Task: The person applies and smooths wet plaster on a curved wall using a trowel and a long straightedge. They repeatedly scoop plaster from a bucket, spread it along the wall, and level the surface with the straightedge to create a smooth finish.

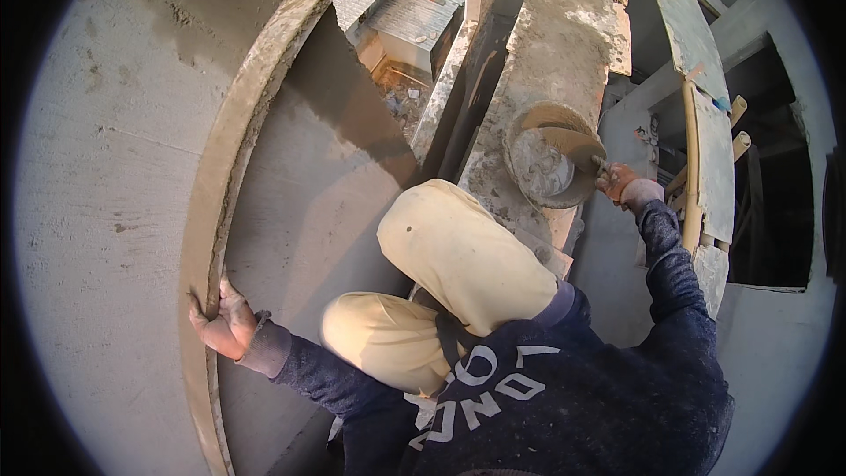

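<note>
Mortar fills the round pan where right hand fingers grip a trowel; left hand fingers clasp the wooden batten

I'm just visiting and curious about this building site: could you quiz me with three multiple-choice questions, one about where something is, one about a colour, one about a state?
1. Where does the left hand rest?
A. on the long straight wooden batten set against the plastered wall
B. on the knee
C. in the pan

2. What colour are the trousers?
A. black
B. pale yellow
C. red

3. What is the right hand doing?
A. hanging empty
B. resting flat on the wall
C. holding a trowel over the round mortar pan

Answers: 1 A, the fingers curl over the batten's edge; 2 B, both bent legs are pale yellow; 3 C, the trowel blade lies above the pan.
</note>
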Tool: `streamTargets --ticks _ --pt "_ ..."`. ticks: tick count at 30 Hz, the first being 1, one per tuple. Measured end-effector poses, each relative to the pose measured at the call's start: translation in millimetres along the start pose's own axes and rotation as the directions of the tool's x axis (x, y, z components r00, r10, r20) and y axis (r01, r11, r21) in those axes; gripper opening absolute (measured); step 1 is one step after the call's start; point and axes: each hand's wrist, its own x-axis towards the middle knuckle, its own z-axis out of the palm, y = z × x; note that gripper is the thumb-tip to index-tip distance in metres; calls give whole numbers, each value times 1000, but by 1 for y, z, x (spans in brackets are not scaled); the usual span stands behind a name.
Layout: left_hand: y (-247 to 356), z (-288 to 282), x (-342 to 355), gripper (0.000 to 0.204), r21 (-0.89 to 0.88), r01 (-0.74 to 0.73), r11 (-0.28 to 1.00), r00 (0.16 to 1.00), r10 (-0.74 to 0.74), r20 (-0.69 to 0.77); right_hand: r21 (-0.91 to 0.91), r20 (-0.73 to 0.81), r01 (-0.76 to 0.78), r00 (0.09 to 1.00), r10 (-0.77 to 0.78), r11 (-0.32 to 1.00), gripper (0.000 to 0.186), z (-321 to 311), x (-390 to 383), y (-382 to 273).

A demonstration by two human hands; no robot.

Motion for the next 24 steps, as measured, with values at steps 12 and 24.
streamTargets --ticks 12,24 --pt "6 -6 -1 34 21 -34 999 999 34 14 901 330 -82 769 -548 427 12 64 29 41" --pt "-10 -1 -5 34 -41 -41 998 998 43 48 996 79 -51 837 -541 67 21 62 -10 -53"
